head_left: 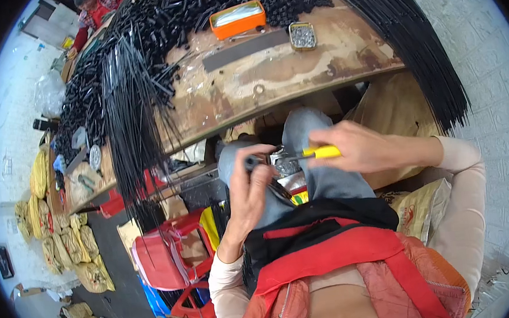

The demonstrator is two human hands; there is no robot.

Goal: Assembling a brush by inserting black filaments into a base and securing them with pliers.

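Note:
My left hand (250, 189) grips a short black tube (251, 161) upright over my lap. My right hand (353, 146) holds a yellow-handled screwdriver (320, 152), its thin shaft pointing left toward the top of the tube. Both hands hover above my knees in grey trousers (323, 177), just below the edge of the worn wooden workbench (296, 76). Some shiny metal bits (285, 167) lie in my lap between the hands.
An orange tin (237, 19) and a small tin of screws (302, 36) sit on the bench beside a grey flat strip (245, 49). Long black rods (129, 109) and black tubes (427, 53) pile across it. Red plastic stools (166, 251) and yellow sacks (61, 236) stand left. Another person (93, 9) works far back.

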